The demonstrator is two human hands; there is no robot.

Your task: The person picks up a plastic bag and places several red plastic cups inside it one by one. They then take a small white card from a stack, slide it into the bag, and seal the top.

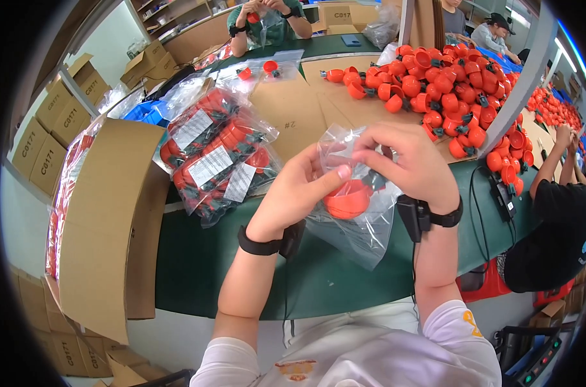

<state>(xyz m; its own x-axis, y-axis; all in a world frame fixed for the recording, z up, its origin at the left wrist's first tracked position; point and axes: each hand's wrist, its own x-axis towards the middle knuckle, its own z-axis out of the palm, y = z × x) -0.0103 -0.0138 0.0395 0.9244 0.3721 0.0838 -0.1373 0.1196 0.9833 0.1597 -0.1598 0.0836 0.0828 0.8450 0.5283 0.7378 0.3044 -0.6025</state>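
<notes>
Both my hands hold a clear plastic bag (370, 242) above the green table, with its mouth toward the far side. A red plastic cup (347, 201) with a dark fitting shows in the lower part of the bag, between my hands. The fingers of my left hand (300, 188) grip the bag's left side, its thumb lying across the front. My right hand (412, 161) pinches the bag near its top, and its fingertips are partly hidden. Left of my hands lies a pile of filled clear bags (218, 151) with white labels and red cups inside.
A large heap of red cups (444, 87) spreads over cardboard (293, 109) at the far right. An open cardboard box (109, 226) stands at the left edge of the table (235, 284). A black power adapter (501, 198) with cables lies right. Other people work across and to the right.
</notes>
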